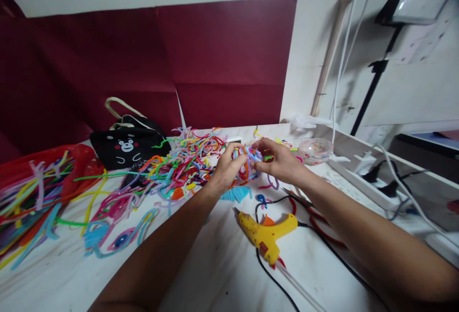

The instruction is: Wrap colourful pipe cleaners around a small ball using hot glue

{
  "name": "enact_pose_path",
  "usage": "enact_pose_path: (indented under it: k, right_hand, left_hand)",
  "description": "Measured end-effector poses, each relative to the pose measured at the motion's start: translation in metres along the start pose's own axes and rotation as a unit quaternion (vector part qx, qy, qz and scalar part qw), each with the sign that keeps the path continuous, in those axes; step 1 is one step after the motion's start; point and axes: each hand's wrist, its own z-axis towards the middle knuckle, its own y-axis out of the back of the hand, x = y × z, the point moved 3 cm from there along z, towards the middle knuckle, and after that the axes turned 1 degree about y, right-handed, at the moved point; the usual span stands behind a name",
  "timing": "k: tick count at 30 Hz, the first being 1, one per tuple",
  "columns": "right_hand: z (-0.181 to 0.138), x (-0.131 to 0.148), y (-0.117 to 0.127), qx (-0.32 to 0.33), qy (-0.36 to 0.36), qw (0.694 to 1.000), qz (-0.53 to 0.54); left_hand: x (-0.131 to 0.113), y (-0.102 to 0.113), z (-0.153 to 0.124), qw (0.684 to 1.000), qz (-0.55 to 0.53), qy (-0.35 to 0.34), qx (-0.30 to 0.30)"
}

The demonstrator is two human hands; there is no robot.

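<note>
Both hands meet around a bundle of coloured pipe cleaners (pixel 247 161) at the back middle of the table. My left hand (pixel 229 166) grips its left side, thumb on top. My right hand (pixel 278 159) pinches toward its right side with bent fingers; what lies between those fingertips is partly hidden. Just left spreads a tangled heap of pipe cleaners (pixel 193 154). A blue fringed piece (pixel 236 194) lies below the hands. Nearer me rests a yellow hot glue gun (pixel 265 233) with a clear glue stick in it. Scissors (pixel 297 197) lie partly under my right forearm.
A red bag (pixel 81 168) of pipe cleaners and a black bear-face bag (pixel 129 145) stand left. A pink-and-blue eye-shaped piece (pixel 122 240) lies in front of them. At right are a clear round container (pixel 315 149), a power strip (pixel 369 183) and a black cord (pixel 335 250).
</note>
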Motion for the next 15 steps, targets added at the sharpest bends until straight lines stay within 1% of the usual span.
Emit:
enact_pose_path:
  k: [4, 8, 15]
  right_hand:
    - [0.0015, -0.0046, -0.0008, -0.005, 0.003, 1.0, -0.003]
    - [0.003, -0.0088, -0.0026, -0.005, 0.002, 1.0, 0.002]
    - [0.0019, -0.0072, -0.0041, -0.003, -0.016, 1.0, 0.002]
  left_hand:
    - [0.001, -0.0005, -0.001, 1.0, 0.01, -0.001, 0.001]
    - [0.0031, -0.0017, 0.0001, 1.0, 0.013, 0.019, 0.013]
    - [0.0035, -0.0025, 0.0004, 0.999, 0.007, 0.026, 0.018]
